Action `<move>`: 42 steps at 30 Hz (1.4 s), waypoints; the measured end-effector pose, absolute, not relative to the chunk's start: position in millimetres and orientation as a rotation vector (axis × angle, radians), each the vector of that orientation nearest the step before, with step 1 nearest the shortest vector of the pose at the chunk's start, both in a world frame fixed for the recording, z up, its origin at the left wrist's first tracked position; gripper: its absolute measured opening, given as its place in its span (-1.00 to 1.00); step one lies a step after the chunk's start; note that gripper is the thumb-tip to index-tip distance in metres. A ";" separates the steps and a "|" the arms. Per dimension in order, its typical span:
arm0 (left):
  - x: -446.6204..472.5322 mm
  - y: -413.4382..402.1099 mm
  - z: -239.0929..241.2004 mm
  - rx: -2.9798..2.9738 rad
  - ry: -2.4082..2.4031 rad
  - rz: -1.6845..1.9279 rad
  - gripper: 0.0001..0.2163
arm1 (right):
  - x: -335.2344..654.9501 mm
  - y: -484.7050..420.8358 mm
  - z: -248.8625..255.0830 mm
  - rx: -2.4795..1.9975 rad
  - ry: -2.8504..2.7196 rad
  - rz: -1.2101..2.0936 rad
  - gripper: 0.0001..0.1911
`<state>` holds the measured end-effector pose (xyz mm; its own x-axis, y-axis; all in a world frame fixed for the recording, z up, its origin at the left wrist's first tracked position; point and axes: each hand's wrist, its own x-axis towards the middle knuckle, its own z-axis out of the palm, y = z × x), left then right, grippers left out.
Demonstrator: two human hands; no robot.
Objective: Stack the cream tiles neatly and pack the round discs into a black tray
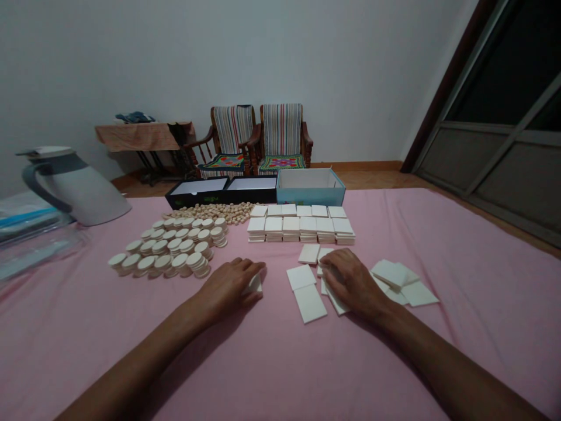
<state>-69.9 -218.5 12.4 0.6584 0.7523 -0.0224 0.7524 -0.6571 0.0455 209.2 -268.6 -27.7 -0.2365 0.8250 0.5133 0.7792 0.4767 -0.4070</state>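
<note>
My left hand (234, 283) rests low over the pink cloth, fingers curled round white square tiles (255, 285) that show between thumb and forefinger. Over a loose group of white squares lies my right hand (348, 280), its fingers bent down onto them; whether it grips one is hidden. Two overlapping squares (310, 302) lie just left of that hand, and a single square (309, 254) sits beyond them. To its right is a loose heap of squares (397, 280). Neat stacks of square tiles (300, 228) stand in rows farther back.
Stacks of round white discs (169, 248) stand at the left, with a pile of small wooden pieces (210, 211) behind. Farther back are a black box (197, 200) and a light-blue box (311, 194). A white jug (87, 190) and clear plastic packaging (39, 251) are at far left.
</note>
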 end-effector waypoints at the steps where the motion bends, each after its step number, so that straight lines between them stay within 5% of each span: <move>1: -63.5 -215.8 8.6 2.797 1.209 0.065 -0.55 | 208.7 -268.8 -27.4 -1.323 -2.033 0.091 -0.87; 10: -33.3 -200.2 2.5 2.651 1.051 0.538 -0.56 | 209.6 -271.5 -29.2 -1.410 -1.980 0.024 -0.84; 16: -82.0 -203.7 25.8 2.725 1.327 -0.062 -0.50 | 211.6 -272.6 -30.9 -1.598 -2.026 -0.020 -0.62; 24: -85.4 -209.9 25.2 2.659 1.417 -0.223 -0.72 | 209.1 -264.5 -39.0 -1.768 -2.055 0.097 -0.35; 34: -51.7 -194.2 11.2 2.559 1.155 0.211 -0.48 | 202.6 -277.8 -29.7 -1.544 -2.116 0.209 -0.45; 42: -31.2 -196.8 -2.3 2.464 0.967 0.404 -0.48 | 205.8 -283.2 -20.7 -1.438 -2.161 0.232 -0.38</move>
<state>-31.2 -196.8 -2.3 0.7098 0.6971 0.1012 0.5623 -0.6472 0.5147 205.8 -283.2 -20.7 -0.2939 0.8965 0.3315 0.8055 0.4190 -0.4190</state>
